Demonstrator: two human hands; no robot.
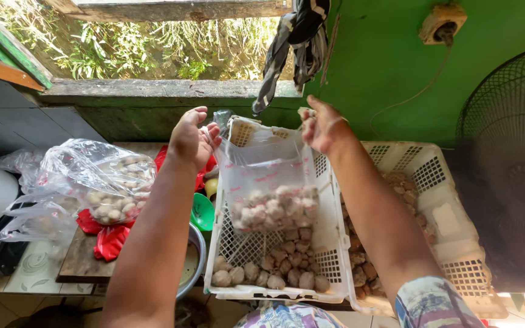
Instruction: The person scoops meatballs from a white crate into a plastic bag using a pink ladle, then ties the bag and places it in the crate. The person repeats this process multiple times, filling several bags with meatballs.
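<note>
Both hands pinch the bag's mouth.

The left hand [192, 141] and right hand [322, 129] each grip a top corner of the clear plastic bag of pale meatballs [273, 194], hanging over the white slotted plastic crate [334, 243]; it looks soft, bottom-heavy and probably slippery, best held by its rim.

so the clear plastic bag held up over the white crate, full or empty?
Partly full. The clear plastic bag hangs between left hand and right hand; pale round balls fill only its bottom, its upper part is slack.
</note>
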